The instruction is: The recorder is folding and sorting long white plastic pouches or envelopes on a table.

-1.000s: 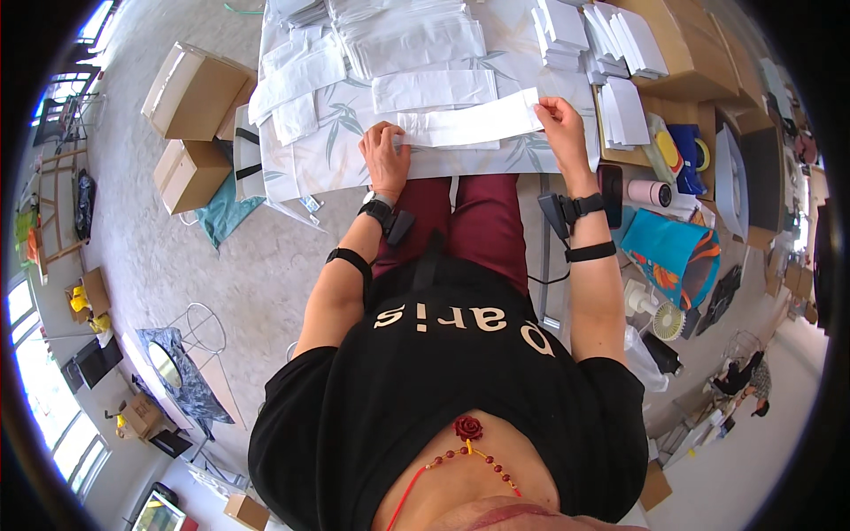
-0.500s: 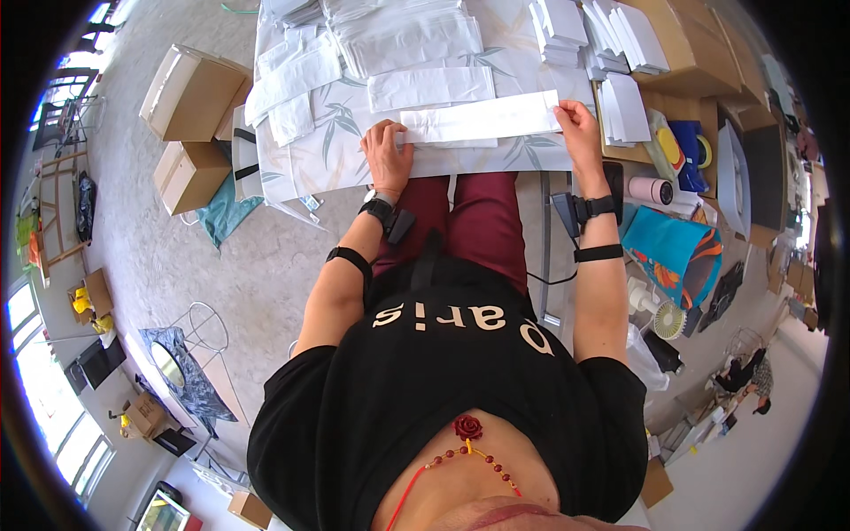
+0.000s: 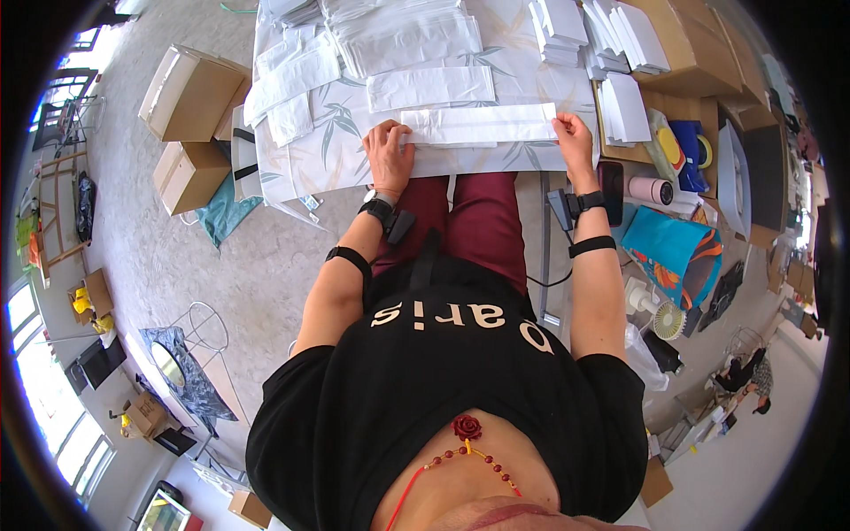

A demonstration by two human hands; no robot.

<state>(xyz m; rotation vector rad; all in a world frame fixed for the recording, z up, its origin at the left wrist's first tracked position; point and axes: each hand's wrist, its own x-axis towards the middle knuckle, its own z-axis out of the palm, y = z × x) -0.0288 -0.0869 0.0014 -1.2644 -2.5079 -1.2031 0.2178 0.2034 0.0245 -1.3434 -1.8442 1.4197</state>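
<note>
A long, flat white strip (image 3: pixel 478 124), which looks like a folded bag, lies across the near part of the table. My left hand (image 3: pixel 388 152) is at its left end, fingers curled down and thumb at the edge. The strip's right end is pinched between thumb and fingers of my right hand (image 3: pixel 575 142). Part of another white piece shows under the strip's near edge. Just beyond lies a similar white bag (image 3: pixel 431 89). More flat white bags (image 3: pixel 403 40) are piled at the far side, with others (image 3: pixel 297 80) to the left.
Stacks of folded white paper (image 3: pixel 624 108) stand along the table's right side beside an open cardboard box (image 3: pixel 686 49). A pink cylinder (image 3: pixel 651 189) and a turquoise bag (image 3: pixel 673 252) are farther right. Cardboard boxes (image 3: pixel 188 93) sit on the floor at left.
My right hand has come slightly nearer and to the left, and the strip's right end has moved down with it. My left hand has hardly moved.
</note>
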